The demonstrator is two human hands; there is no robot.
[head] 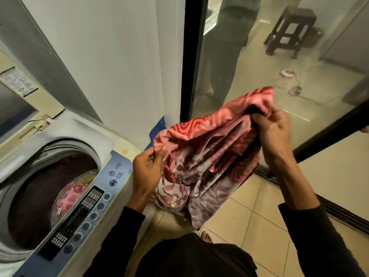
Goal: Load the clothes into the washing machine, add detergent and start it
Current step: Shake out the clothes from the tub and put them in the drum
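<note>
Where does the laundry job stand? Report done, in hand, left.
Done: lid open, some clothes already lie in the drum. In hand: left hand and right hand grip a red patterned cloth beside the washer. Left: load it; no detergent in view; start button unpressed as far as shown.

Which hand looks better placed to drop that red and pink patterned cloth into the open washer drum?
Probably the left hand: it grips the red and pink patterned cloth beside the washer's blue control panel, nearest the open drum. The right hand holds the far end.

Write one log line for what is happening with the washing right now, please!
step: loading | left hand: grips patterned cloth | right hand: grips it | washing machine: lid open, clothes in drum | detergent: not seen
</note>
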